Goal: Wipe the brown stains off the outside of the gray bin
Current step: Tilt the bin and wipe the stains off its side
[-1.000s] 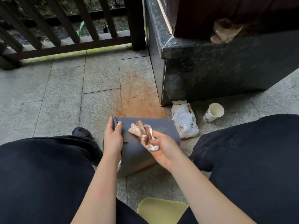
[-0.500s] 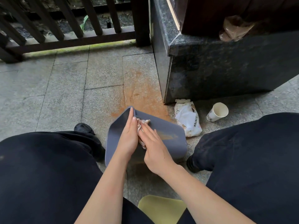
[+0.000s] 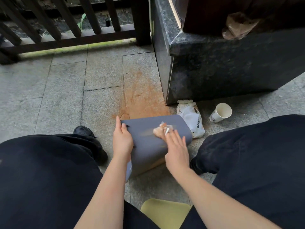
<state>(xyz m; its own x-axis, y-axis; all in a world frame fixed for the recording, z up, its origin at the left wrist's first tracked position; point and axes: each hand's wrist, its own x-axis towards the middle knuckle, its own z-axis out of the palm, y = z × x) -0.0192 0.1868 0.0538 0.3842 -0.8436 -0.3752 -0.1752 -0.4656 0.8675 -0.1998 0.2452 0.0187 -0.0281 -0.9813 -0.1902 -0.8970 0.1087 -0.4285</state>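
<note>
The gray bin (image 3: 148, 146) lies tipped on its side on the stone floor between my knees. A faint brown streak (image 3: 146, 133) runs across its upper face. My left hand (image 3: 122, 139) grips the bin's left edge, thumb on top. My right hand (image 3: 176, 148) presses a crumpled, brown-stained tissue (image 3: 160, 131) flat against the bin's upper face near its far right corner, fingers stretched out over the wad. The bin's opening faces toward me and is mostly hidden.
A wet-wipe packet (image 3: 191, 120) lies just right of the bin, with a paper cup (image 3: 220, 113) on its side beyond. A dark stone plinth (image 3: 214, 66) rises at the back right, a wooden railing (image 3: 66, 30) at the back. An orange stain (image 3: 143, 100) marks the floor. A yellow stool (image 3: 165, 212) sits below.
The bin has been turned so a broad face is up. My right hand slid the tissue rightward across it; my left hand shifted to the left edge.
</note>
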